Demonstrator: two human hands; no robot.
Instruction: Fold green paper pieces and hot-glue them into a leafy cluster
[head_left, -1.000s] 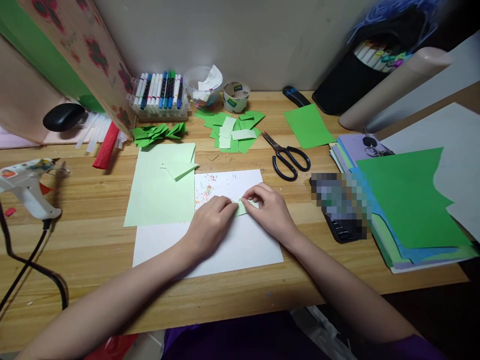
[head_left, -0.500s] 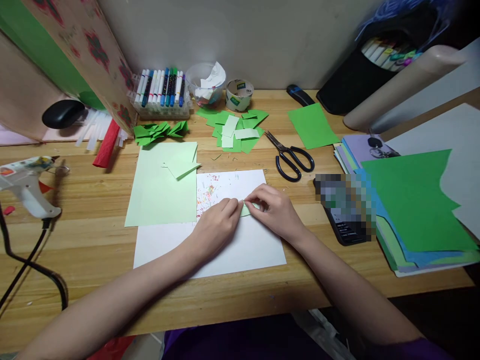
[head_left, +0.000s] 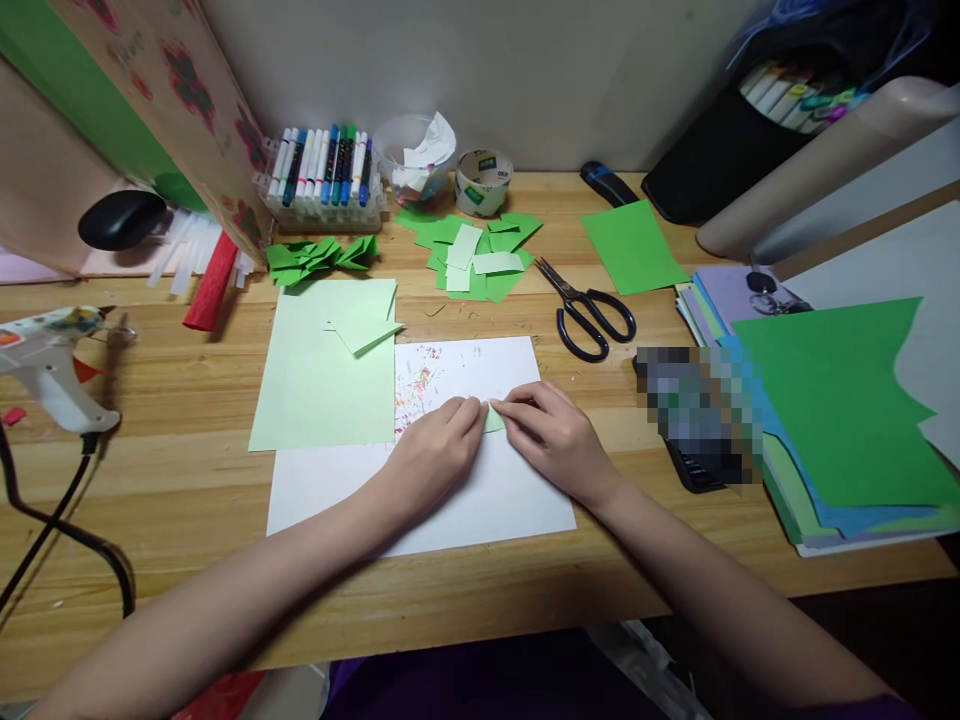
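Note:
Between my hands is a small light green paper piece (head_left: 493, 420), partly covered by fingers, above a white sheet (head_left: 480, 500) marked with coloured specks. My left hand (head_left: 442, 440) is closed on the piece's left side. From the right, my right hand (head_left: 556, 440) pinches its upper edge with thumb and forefinger. A larger light green sheet (head_left: 322, 390) lies to the left, overlapping the white one, with a folded light green piece (head_left: 367, 335) on top. Black-handled scissors (head_left: 587, 310) rest beyond my right hand, blades pointing away to the left.
Green paper scraps (head_left: 480, 260), a tape roll (head_left: 483, 183), a tub (head_left: 415, 160) and a marker rack (head_left: 322, 175) stand along the wall. A phone (head_left: 694, 475) and stacked coloured paper (head_left: 832, 410) are at right. A glue gun (head_left: 60, 365) with its cable lies left.
My right hand's fingers have shifted and straightened along the light green piece, showing more of its lower part. My left hand stays nearly in place. The view has shifted slightly.

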